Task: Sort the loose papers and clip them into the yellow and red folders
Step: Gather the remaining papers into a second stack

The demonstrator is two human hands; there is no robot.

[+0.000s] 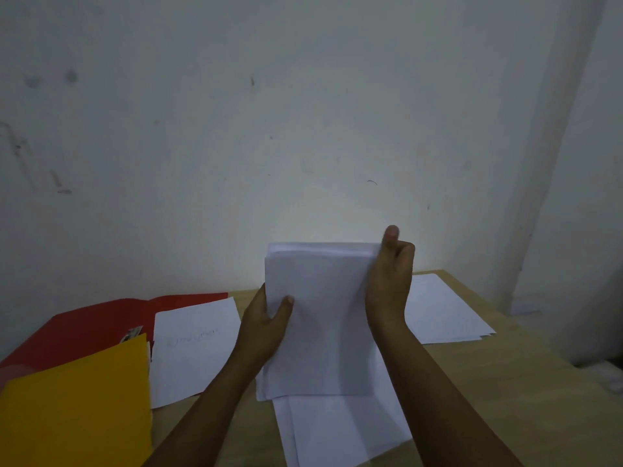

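Observation:
I hold a stack of white papers [320, 318] upright above the table. My left hand [266, 325] grips its left edge, thumb across the front. My right hand [391, 281] grips the upper right edge, fingers curled behind the top corner. The red folder [87, 321] lies open at the left with a metal clip [131, 333] on it. The yellow folder [74, 409] lies partly over it, closed. A single sheet with faint writing [195, 345] rests on the red folder's right half. More loose sheets [340, 429] lie under the held stack.
Another pile of white sheets [441, 308] lies at the right on the wooden table [488, 392]. A pale wall stands right behind the table. The table's right edge drops off near the wall corner.

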